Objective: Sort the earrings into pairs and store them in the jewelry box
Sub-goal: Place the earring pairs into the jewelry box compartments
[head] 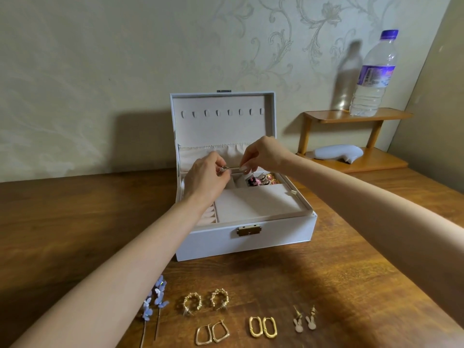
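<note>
An open white jewelry box (251,244) sits mid-table, both bare arms stretched over its far compartments. The left hand (204,182) curls its fingers round a small silver earring (224,169). The right hand (261,153) pinches its fingertips just beside it (whether it grips anything cannot be told). Paired earrings (263,327) line the near table (75,222). Far right, a water bottle (374,96) bears a purple label, too blurred to read.
</note>
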The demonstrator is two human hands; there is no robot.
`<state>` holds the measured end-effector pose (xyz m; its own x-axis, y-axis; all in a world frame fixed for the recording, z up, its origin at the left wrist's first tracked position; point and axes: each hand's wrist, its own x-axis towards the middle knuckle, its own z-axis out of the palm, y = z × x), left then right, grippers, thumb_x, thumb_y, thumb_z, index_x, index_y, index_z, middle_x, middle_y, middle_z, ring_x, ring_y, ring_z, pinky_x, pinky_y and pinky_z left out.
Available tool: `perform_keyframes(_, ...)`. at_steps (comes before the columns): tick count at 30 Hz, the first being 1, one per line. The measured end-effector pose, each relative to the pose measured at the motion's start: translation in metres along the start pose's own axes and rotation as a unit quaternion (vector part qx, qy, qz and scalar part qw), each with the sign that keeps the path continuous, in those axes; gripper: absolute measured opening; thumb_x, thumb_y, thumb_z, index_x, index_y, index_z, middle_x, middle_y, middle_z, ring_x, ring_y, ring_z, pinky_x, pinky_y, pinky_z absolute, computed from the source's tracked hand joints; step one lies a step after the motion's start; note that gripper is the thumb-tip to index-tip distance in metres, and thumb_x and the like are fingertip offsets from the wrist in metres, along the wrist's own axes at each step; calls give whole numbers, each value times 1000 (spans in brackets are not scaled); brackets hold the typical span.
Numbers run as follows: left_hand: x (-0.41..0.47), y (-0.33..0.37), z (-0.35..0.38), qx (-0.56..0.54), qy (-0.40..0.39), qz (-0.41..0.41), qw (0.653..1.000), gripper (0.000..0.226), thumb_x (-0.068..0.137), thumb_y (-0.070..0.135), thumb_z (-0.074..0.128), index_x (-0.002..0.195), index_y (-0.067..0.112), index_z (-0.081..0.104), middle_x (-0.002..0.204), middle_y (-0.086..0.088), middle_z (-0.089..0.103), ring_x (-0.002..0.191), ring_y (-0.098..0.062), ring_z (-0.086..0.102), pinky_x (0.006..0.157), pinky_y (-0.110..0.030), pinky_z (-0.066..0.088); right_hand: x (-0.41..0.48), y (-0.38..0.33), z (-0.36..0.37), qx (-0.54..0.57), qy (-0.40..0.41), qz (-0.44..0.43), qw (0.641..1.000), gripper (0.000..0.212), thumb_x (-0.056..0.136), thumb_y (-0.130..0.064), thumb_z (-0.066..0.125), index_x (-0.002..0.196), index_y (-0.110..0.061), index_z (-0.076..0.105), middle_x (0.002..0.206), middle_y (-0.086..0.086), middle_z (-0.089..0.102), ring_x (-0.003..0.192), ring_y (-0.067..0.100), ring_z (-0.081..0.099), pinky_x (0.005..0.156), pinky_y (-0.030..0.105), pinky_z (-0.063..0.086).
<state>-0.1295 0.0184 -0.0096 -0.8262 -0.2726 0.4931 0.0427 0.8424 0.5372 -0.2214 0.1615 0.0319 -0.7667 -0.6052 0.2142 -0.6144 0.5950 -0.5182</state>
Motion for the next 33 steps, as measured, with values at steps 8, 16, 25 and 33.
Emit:
perform_keyframes(8, 0, 0, 0, -6, 2, -1, 1000, 14, 87, 26, 61, 97, 17, 57, 91, 2, 63, 88, -18, 59, 71, -34, 51, 3, 5, 7, -59, 11, -1, 998, 18, 71, -11, 79, 89, -7, 76, 84, 10, 73, 72, 12, 59, 64, 17, 45)
perform_keyframes(16, 0, 0, 0, -7, 0, -5, 1000, 13, 87, 26, 62, 95, 18, 56, 91, 2, 63, 83, -17, 59, 66, -29, 48, 2, 5, 15, -64, 8, -19, 998, 14, 69, -9, 80, 81, -5, 74, 81, 15, 73, 70, 21, 64, 72, 32, 52)
perform_keyframes(25, -1, 2, -1, -8, -5, 7, 1000, 14, 86, 25, 63, 95, 16, 56, 90, 1, 62, 86, -19, 59, 71, -35, 51, 2, 2, 12, -90, -6, -3, 996, 16, 69, -10, 81, 83, -5, 75, 80, 14, 72, 57, 8, 54, 56, 13, 41)
perform_keyframes(33, -1, 3, -2, -6, -5, 8, 1000, 14, 86, 25, 63, 96, 17, 56, 89, 4, 61, 86, -18, 58, 71, -34, 51, 3, 0, 16, -128, -4, -11, 992, 16, 74, -15, 77, 88, -9, 74, 87, 10, 73, 72, 13, 58, 73, 29, 50)
